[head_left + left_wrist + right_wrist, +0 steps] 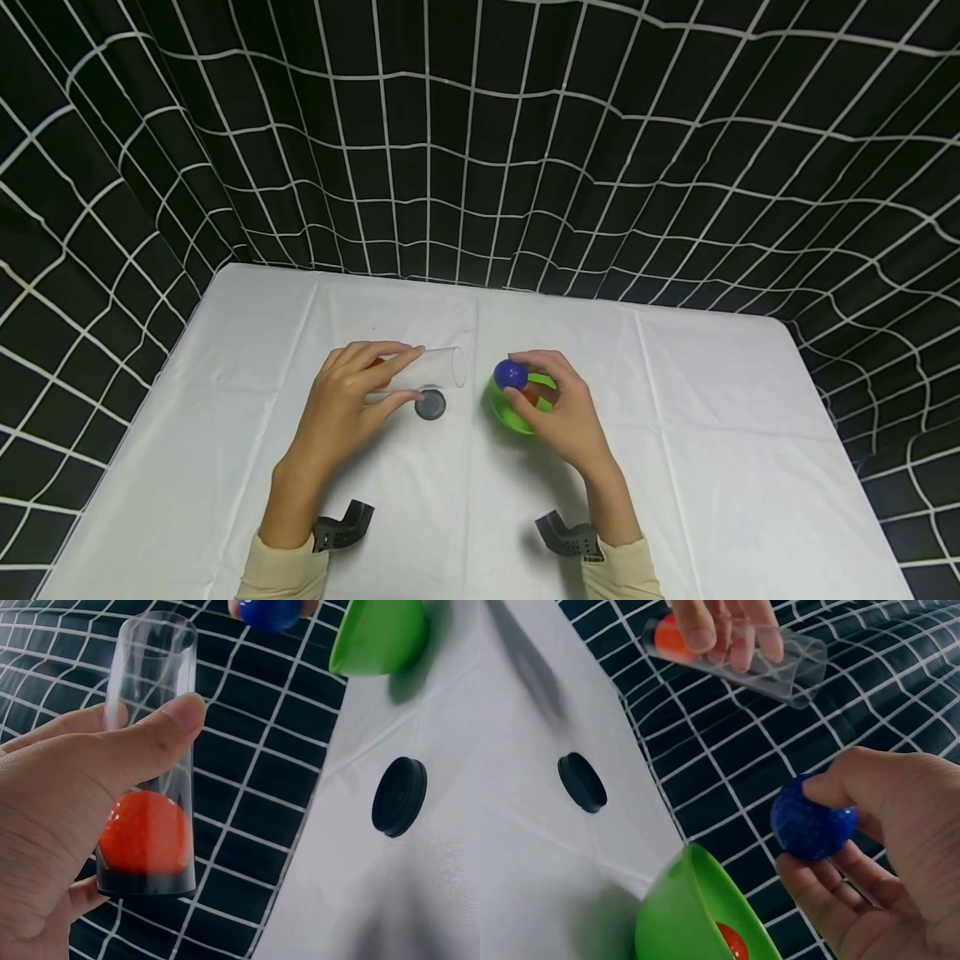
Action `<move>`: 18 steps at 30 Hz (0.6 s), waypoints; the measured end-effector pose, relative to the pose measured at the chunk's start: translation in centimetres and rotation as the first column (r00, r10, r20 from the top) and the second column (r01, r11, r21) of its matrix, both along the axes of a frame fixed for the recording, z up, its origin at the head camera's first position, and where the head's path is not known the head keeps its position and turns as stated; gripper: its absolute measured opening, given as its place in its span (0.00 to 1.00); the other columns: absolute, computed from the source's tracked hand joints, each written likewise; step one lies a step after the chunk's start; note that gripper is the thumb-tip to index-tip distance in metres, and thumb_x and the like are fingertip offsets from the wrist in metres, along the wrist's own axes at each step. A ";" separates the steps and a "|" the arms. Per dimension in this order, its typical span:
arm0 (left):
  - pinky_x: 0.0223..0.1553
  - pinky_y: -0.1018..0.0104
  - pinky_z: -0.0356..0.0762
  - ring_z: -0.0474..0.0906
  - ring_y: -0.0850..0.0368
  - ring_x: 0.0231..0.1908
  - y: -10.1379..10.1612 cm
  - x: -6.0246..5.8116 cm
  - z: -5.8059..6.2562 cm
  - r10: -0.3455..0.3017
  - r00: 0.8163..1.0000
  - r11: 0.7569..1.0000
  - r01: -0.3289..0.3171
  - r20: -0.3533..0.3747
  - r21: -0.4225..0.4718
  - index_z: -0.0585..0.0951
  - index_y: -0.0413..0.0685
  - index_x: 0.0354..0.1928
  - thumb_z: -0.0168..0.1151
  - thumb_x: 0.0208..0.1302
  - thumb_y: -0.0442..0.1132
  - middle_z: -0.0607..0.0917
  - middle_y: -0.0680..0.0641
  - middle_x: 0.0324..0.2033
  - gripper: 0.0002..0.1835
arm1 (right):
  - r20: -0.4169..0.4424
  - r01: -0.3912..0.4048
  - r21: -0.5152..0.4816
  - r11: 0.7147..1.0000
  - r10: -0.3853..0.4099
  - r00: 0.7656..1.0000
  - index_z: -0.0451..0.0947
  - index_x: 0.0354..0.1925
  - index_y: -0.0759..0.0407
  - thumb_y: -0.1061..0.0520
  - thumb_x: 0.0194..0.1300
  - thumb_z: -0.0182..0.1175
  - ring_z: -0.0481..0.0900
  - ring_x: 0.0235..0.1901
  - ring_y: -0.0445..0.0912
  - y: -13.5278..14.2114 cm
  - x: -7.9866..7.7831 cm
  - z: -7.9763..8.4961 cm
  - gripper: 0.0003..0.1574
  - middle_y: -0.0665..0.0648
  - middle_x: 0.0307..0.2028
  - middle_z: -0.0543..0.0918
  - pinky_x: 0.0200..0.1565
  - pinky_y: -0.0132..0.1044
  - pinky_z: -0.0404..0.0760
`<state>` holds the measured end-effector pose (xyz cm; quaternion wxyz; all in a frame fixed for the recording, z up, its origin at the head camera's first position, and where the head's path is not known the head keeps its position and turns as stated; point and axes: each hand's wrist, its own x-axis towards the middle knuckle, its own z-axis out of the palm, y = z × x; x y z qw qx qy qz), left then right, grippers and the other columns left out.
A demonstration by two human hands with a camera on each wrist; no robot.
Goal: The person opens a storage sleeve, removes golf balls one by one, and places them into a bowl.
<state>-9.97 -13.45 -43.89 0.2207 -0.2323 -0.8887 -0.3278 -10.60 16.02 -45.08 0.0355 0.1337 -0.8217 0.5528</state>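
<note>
My left hand (347, 396) grips a clear plastic tube (154, 682) that lies nearly level in the head view, its uncapped end toward the right. Inside the tube, at the dark-based end, sits an orange ball (146, 832). Between thumb and fingers of my right hand (558, 408) is a dark blue ball (810, 819), held over the left side of a green bowl (512, 419). Another orange-red ball (733, 941) shows in the bowl, partly hidden by the hand and the rim. The tube and the blue ball are apart.
A round dark cap (431, 405) lies on the white-covered table (450, 500), below the tube in the head view. Black cloth behind a white net (480, 150) rises beyond the table's back edge and along both sides.
</note>
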 end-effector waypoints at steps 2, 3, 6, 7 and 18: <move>0.60 0.62 0.69 0.79 0.59 0.56 0.0 0.0 0.0 0.001 1.000 1.000 -0.001 0.004 -0.001 0.81 0.67 0.62 0.76 0.55 0.48 0.85 0.58 0.54 0.30 | -0.021 -0.009 0.044 0.999 0.010 1.000 0.80 0.57 0.51 0.63 0.61 0.71 0.80 0.55 0.46 0.1 0.0 -0.1 0.26 0.54 0.55 0.79 0.55 0.36 0.85; 0.59 0.62 0.69 0.79 0.59 0.56 0.0 0.0 0.0 0.002 1.000 1.000 -0.002 0.006 -0.002 0.81 0.67 0.62 0.76 0.55 0.48 0.85 0.58 0.54 0.30 | -0.029 -0.012 0.064 0.998 0.014 0.999 0.80 0.57 0.51 0.63 0.61 0.71 0.80 0.55 0.47 0.1 0.0 -0.1 0.25 0.54 0.55 0.79 0.55 0.38 0.86; 0.59 0.62 0.69 0.79 0.59 0.56 0.0 0.0 0.0 0.004 1.000 1.000 -0.004 0.007 -0.004 0.81 0.66 0.62 0.76 0.55 0.48 0.85 0.58 0.54 0.30 | -0.049 -0.020 0.117 0.993 0.026 0.998 0.80 0.56 0.52 0.64 0.60 0.70 0.82 0.52 0.50 0.1 0.1 -0.2 0.25 0.54 0.54 0.79 0.52 0.45 0.87; 0.58 0.62 0.70 0.79 0.59 0.56 0.0 0.0 0.0 0.005 1.000 1.000 -0.005 0.007 -0.005 0.81 0.66 0.62 0.77 0.55 0.48 0.86 0.58 0.54 0.30 | -0.057 -0.020 0.137 0.990 0.028 0.998 0.80 0.55 0.52 0.65 0.60 0.70 0.82 0.52 0.50 0.1 0.1 -0.2 0.25 0.55 0.54 0.79 0.51 0.45 0.87; 0.59 0.62 0.70 0.79 0.59 0.56 0.1 0.1 0.0 0.010 1.000 1.000 -0.010 0.022 -0.003 0.81 0.66 0.62 0.77 0.54 0.48 0.86 0.58 0.53 0.30 | -0.108 0.007 0.297 0.955 0.027 0.994 0.81 0.54 0.51 0.60 0.59 0.71 0.80 0.53 0.46 0.3 0.1 -0.3 0.24 0.54 0.52 0.81 0.56 0.49 0.83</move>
